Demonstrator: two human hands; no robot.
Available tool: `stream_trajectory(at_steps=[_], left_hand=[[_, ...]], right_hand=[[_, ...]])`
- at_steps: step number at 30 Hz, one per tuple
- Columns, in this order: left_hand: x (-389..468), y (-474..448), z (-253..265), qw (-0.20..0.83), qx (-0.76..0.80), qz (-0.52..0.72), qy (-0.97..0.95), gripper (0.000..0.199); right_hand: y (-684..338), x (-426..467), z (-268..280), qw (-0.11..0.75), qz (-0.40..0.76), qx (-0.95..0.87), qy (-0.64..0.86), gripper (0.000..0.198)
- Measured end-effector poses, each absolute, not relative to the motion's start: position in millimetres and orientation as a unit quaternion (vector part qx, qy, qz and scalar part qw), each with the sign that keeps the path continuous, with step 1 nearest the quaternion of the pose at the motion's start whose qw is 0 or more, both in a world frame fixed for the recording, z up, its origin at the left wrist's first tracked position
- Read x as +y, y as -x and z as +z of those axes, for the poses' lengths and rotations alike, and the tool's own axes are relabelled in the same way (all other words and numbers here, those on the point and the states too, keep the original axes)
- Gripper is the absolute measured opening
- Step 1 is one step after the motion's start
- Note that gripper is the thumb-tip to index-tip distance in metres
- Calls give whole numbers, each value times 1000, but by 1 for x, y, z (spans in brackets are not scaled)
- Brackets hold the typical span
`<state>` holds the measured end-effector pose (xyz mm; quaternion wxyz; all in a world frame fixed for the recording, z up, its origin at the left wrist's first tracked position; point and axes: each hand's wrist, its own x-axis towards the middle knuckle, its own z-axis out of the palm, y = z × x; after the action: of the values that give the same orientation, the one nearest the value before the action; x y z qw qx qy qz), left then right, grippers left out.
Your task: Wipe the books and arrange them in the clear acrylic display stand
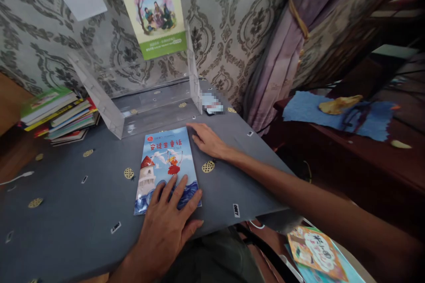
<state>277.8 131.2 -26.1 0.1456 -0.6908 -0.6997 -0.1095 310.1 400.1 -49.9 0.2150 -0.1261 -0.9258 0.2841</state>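
Note:
A blue picture-cover book (164, 152) with red Chinese characters lies flat on the grey patterned tablecloth. My left hand (169, 216) rests over its lower part, fingers spread across the cover and thumb out to the right. At the book's upper right corner is my right hand (206, 141), its index finger stretched along the top edge and its other fingers partly hidden. Neither hand grips the book. Just behind it stands a clear acrylic rack (156, 117).
A stack of books (66, 112) sits at the left. One green-and-cream book (162, 44) is upright behind the rack. A phone-like object (211, 105), partly blurred, lies right of the rack. More books (318, 252) are below the table's right edge, near a purple curtain (275, 70).

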Motion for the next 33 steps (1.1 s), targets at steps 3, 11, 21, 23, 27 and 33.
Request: stream_trajectory(at_steps=[3,11,21,23,27,33], left_hand=[[127,-273,-21,149,-695,-130,691,26],[135,-231,13,89,-747,-95,652,24],[242,-223,3,148,-788,61,595,25],[243,-223,2,153,-788,62,593,25],[241,-224,3,148,-790,69,591,27],[242,-226,9,122,-802,66,581,29]], right_hand=[[-299,405,-47,215,308,-915,145,49],[-307,399,-41,208,407,-882,112,41],[-314,397,-40,234,453,-852,119,46],[-314,398,-40,239,460,-847,118,46],[-315,402,-38,249,488,-827,126,44],[-321,403,-29,289,532,-787,123,40]])
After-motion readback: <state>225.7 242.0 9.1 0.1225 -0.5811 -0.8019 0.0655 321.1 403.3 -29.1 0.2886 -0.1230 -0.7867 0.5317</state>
